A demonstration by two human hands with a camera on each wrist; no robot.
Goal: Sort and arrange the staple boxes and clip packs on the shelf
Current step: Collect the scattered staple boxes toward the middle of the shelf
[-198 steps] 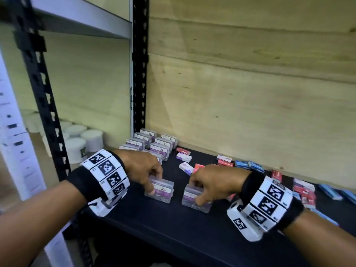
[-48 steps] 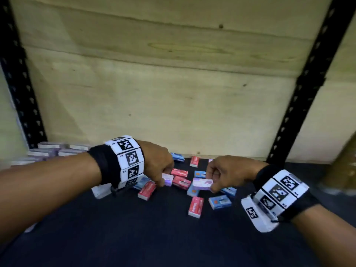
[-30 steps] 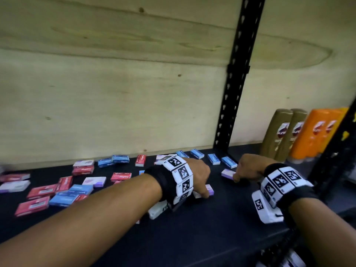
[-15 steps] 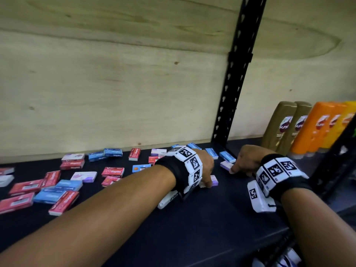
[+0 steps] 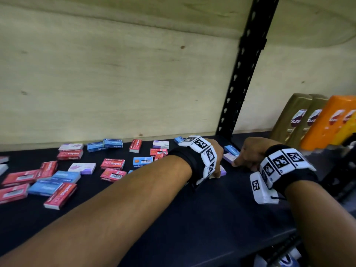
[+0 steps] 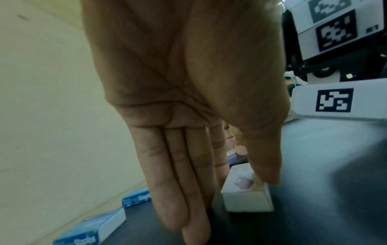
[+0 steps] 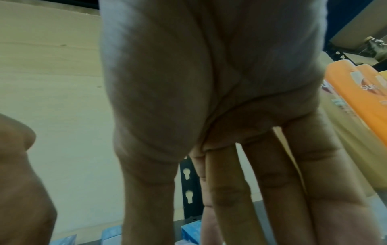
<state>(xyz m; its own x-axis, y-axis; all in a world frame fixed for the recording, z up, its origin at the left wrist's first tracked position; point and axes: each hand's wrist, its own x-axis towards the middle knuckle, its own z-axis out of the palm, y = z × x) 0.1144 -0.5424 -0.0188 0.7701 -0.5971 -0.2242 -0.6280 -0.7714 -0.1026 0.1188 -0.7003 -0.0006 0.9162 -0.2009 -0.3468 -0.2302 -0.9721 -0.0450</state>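
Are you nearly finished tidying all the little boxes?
Not nearly. Done: nothing looks grouped by colour yet. In hand: the left hand pinches a purple box on the shelf, and the right hand touches a second purple box close beside it. Left: red boxes, blue boxes and other purple boxes lie mixed together.

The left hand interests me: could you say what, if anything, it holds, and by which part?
The left hand pinches a lilac staple box by its long sides, thumb opposite fingers, box flat on the shelf.
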